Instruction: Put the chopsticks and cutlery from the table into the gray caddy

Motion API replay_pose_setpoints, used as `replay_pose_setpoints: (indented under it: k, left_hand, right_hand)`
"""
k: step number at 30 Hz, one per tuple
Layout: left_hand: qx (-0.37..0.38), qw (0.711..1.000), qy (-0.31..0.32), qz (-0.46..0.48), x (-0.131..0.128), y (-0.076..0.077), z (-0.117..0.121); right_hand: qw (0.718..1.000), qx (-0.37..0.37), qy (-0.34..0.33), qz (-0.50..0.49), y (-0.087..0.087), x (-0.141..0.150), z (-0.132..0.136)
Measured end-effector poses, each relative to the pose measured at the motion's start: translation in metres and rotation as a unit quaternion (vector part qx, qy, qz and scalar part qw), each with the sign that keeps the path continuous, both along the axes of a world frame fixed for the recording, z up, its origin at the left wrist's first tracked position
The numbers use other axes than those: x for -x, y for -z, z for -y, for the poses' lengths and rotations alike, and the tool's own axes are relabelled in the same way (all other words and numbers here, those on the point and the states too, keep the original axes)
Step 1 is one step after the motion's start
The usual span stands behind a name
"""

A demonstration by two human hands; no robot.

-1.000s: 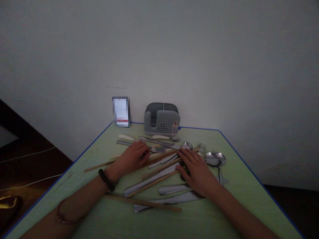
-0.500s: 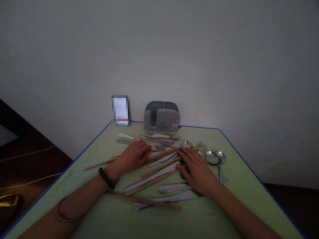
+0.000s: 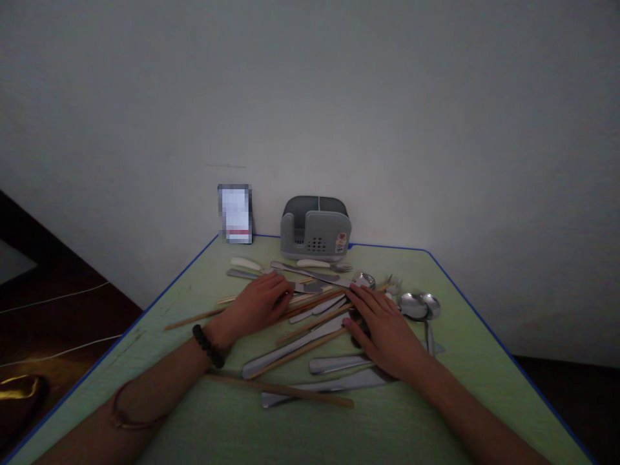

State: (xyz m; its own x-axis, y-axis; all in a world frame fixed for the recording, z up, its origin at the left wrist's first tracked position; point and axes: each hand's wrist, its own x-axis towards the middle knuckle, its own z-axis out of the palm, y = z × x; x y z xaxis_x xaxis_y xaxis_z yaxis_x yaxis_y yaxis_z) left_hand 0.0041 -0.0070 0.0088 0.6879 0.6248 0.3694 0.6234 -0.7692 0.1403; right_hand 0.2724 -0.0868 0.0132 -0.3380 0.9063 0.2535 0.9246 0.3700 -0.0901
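Loose cutlery and chopsticks lie in a jumbled heap on the green table. My left hand rests palm down on the left of the heap, its fingers loosely bent and the thumb apart, with nothing seen in its grasp. Stretched flat over the right of the heap is my right hand, its thumb spread away. Between the hands lie table knives and wooden chopsticks. Two spoons overlap beyond my right wrist. White-handled pieces, including a fork, lie at the far side. Both palms hide some cutlery.
A grey two-part cutlery holder stands at the table's back edge against the wall. To its left a phone with a lit, blurred screen leans on the wall. Blue trim edges the table. Cables run along the floor at left.
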Motion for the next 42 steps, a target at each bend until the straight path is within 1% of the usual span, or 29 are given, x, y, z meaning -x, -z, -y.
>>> replay_pose_setpoints:
  k: [6,12,14,16,17,18,20,21,23,25,27,29,33,38,42]
  left_hand:
    - [0.000,1.000,0.004,-0.001,0.000,0.001,0.000]
    - [0.012,1.000,0.001,0.002,0.000,0.003,-0.001]
    - [0.014,1.000,-0.003,0.001,0.001,0.002,-0.001]
    - [0.018,1.000,0.004,0.002,0.002,-0.004,0.003]
    - [0.025,1.000,0.014,0.003,0.002,-0.008,0.007]
    - [0.036,0.999,0.039,0.001,0.002,-0.013,0.012]
    - [0.074,0.992,0.099,-0.011,0.000,-0.023,0.024]
    - [0.081,0.989,0.119,-0.016,-0.002,-0.027,0.030]
    - [0.074,0.988,0.134,-0.029,-0.006,-0.032,0.039]
    - [0.067,0.988,0.134,-0.032,-0.009,-0.032,0.043]
    - [0.074,0.988,0.130,-0.029,-0.008,-0.031,0.042]
    - [0.090,0.988,0.123,-0.022,-0.006,-0.030,0.039]
    - [0.111,0.987,0.114,-0.011,-0.001,-0.028,0.034]
    - [0.126,0.983,0.136,-0.004,-0.004,-0.024,0.036]
    - [0.134,0.980,0.146,-0.004,-0.006,-0.025,0.038]
  right_hand:
    - [1.000,-0.008,-0.003,-0.003,0.001,0.000,0.000]
    - [1.000,0.006,0.000,-0.003,0.004,-0.001,-0.002]
    - [1.000,0.004,-0.002,-0.009,0.003,-0.002,-0.003]
    - [1.000,-0.004,-0.013,-0.022,-0.002,-0.001,-0.001]
    - [0.999,-0.008,-0.029,-0.032,-0.005,0.000,0.001]
    - [0.997,-0.007,-0.056,-0.044,-0.010,0.002,0.005]
    - [0.988,0.011,-0.134,-0.071,-0.020,0.009,0.014]
    - [0.980,0.030,-0.178,-0.083,-0.024,0.013,0.020]
    - [0.964,0.062,-0.243,-0.090,-0.030,0.022,0.029]
    - [0.956,0.070,-0.273,-0.079,-0.032,0.028,0.035]
    - [0.958,0.059,-0.274,-0.067,-0.029,0.029,0.036]
    - [0.963,0.050,-0.258,-0.064,-0.026,0.026,0.033]
    - [0.967,0.067,-0.234,-0.069,-0.023,0.016,0.026]
    - [0.969,0.086,-0.217,-0.077,-0.018,0.018,0.024]
    - [0.972,0.070,-0.213,-0.069,-0.016,0.019,0.022]
